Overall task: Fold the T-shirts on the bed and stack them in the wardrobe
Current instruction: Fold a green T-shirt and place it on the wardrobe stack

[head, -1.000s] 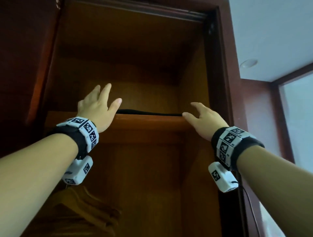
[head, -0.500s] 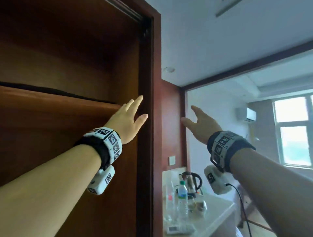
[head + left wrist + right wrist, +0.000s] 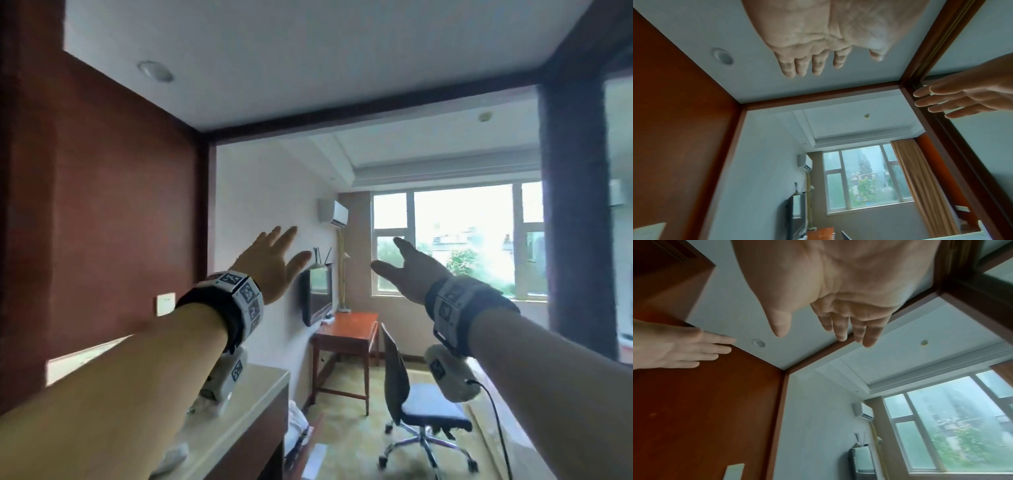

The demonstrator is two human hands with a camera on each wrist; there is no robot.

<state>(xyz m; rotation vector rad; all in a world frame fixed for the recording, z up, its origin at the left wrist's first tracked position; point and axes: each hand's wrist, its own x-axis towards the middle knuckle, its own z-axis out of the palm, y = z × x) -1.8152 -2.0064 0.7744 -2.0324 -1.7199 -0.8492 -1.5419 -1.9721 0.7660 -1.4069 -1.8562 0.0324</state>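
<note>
Empty-handed transit between wardrobe and bed.
Left hand (image 3: 270, 265) and right hand (image 3: 416, 272), fingers extended, grasp nothing; lowering both arms should ease reaching for a T-shirt.

Head cam: at head height, facing fwd down the room toward the window (image 3: 459, 240), both forearms reaching into frame from the bottom corners. Desk (image 3: 349, 325) and office chair (image 3: 421, 404) mid-distance; wall AC unit (image 3: 334, 212) far.

L wrist cam: sits under the left hand (image 3: 824, 32), v. close to palm, tilted up at the ceiling; right hand (image 3: 966, 97) enters at the right edge.

R wrist cam: under the right hand (image 3: 838, 280), also tilted up, palm v. close; left hand (image 3: 674, 348) at the left edge.

Shared by all 3: window, AC unit, recessed ceiling light (image 3: 156, 70), red-brown wall panel (image 3: 113, 205).
</note>
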